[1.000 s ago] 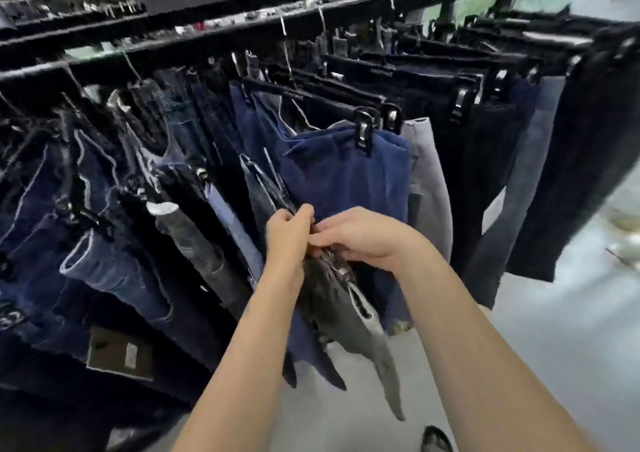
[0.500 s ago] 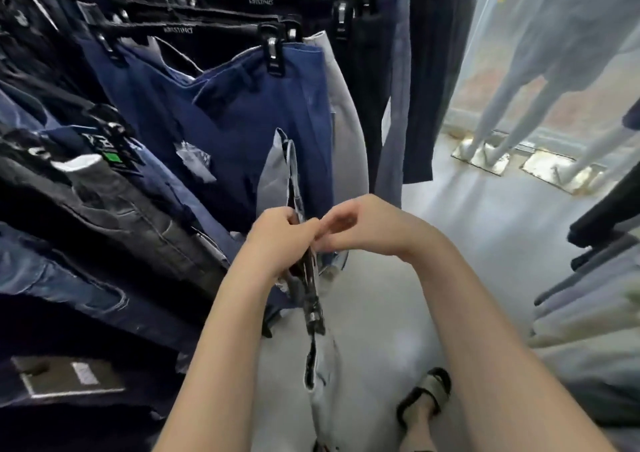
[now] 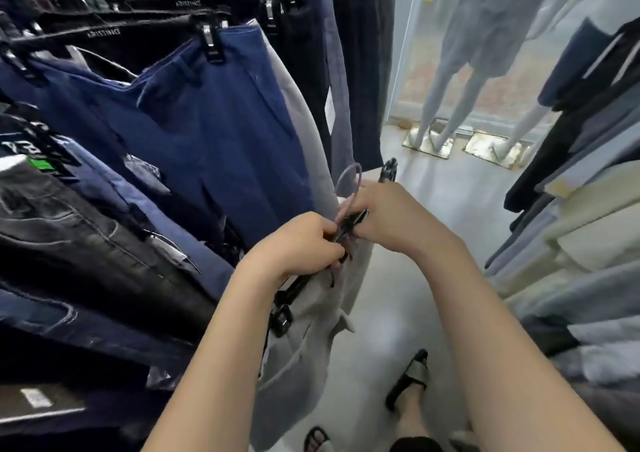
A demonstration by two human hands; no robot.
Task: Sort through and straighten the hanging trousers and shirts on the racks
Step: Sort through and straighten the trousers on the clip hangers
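Several pairs of trousers crowd the rack on the left: blue trousers (image 3: 214, 122) clipped at the waist hang foremost, with a light grey pair (image 3: 301, 116) pressed just behind them and darker pairs (image 3: 360, 71) further along toward the far end. Dark jeans (image 3: 79, 230) lie bunched at the near left, tilted out of line. On the right, a second row of pale and dark garments (image 3: 588, 216) closes in the aisle. Mannequin legs (image 3: 446, 105) stand on plates at the far end, well apart from the work. Bare floor (image 3: 440, 216) runs between the two rows, and a sandalled foot (image 3: 410, 379) shows near the bottom edge. In front of the left rack a black clip hanger (image 3: 282, 318) is held slantwise, one clip far right, the other near left, its hook rising between the hands. Grey trousers (image 3: 298, 375) hang from it toward the floor, just beside the blue pair. The left hand (image 3: 294, 247) grips the hanger bar and waistband, fingers (image 3: 325, 240) curled tight round them. The right hand (image 3: 388, 216) holds the bar just beyond, near the hook, fingers (image 3: 356, 206) curled narrow upon it. The two hands almost touch.
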